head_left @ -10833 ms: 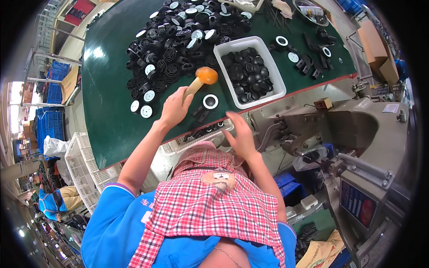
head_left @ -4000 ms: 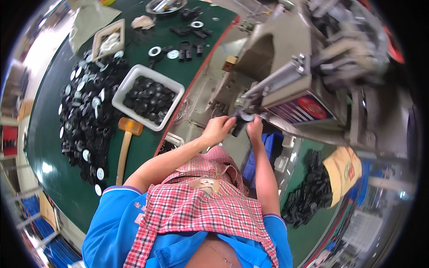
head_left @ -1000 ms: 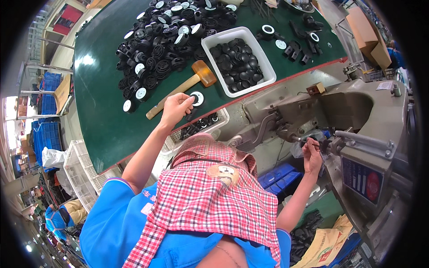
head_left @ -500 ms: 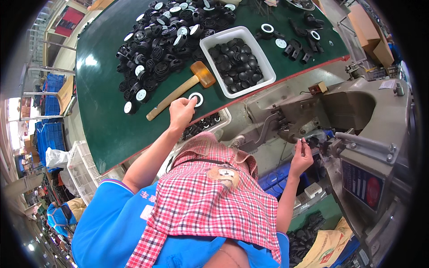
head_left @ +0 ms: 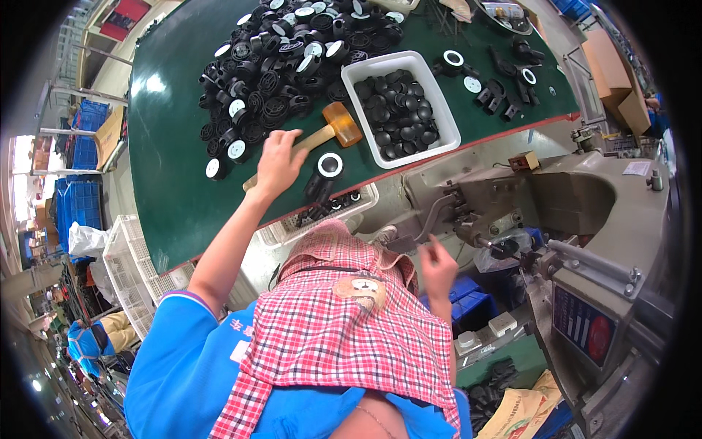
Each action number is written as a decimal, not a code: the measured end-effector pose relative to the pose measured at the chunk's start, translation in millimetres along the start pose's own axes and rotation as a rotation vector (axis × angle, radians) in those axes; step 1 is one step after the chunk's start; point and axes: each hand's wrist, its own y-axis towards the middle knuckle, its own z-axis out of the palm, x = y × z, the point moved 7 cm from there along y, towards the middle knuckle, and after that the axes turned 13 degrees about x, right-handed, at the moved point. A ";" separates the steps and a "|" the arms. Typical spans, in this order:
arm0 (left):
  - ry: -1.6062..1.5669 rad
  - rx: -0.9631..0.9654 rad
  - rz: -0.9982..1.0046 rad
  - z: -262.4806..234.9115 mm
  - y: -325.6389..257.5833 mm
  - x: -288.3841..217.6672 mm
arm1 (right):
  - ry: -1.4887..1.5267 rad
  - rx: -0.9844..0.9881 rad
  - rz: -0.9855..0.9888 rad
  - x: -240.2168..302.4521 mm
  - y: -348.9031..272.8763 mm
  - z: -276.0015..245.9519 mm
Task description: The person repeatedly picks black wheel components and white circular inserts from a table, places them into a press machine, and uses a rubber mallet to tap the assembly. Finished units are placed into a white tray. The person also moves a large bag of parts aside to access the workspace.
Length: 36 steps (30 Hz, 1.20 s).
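Note:
My left hand [head_left: 279, 162] is over the wooden handle of a mallet [head_left: 341, 124] with an orange head. Its fingers are stretched out and apart, not wrapped round the handle. Just right of it, near the table's red edge, lies a black wheel part with a white ring [head_left: 330, 165] and a black bracket. My right hand [head_left: 439, 269] is smeared by motion in front of the apron, left of the grey machine [head_left: 614, 197]; its fingers cannot be made out. A white bin [head_left: 447, 121] of black round caps stands right of the mallet head.
Black wheel parts [head_left: 270, 80], some with white discs, are heaped across the green table [head_left: 168, 183]. Several loose black parts [head_left: 501, 95] lie at its far right. A white basket [head_left: 369, 197] with parts sits below the table edge. Cardboard boxes [head_left: 610, 80] stand far right.
My left hand has gone from beside the white-ringed part to the mallet handle, its fingers loosening. My right hand has drawn left, away from the machine. The view has shifted slightly.

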 end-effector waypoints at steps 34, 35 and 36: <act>-0.303 0.257 -0.162 -25.1 -53.7 -6.4 | -0.044 -0.036 -0.654 175.4 153.1 126.3; -0.276 0.168 -0.125 -29.2 -40.6 -6.3 | -0.019 -0.044 -0.656 172.0 151.7 125.9; -0.229 0.163 -0.120 -25.6 -27.2 -0.5 | 0.004 -0.039 -0.656 171.1 144.0 125.7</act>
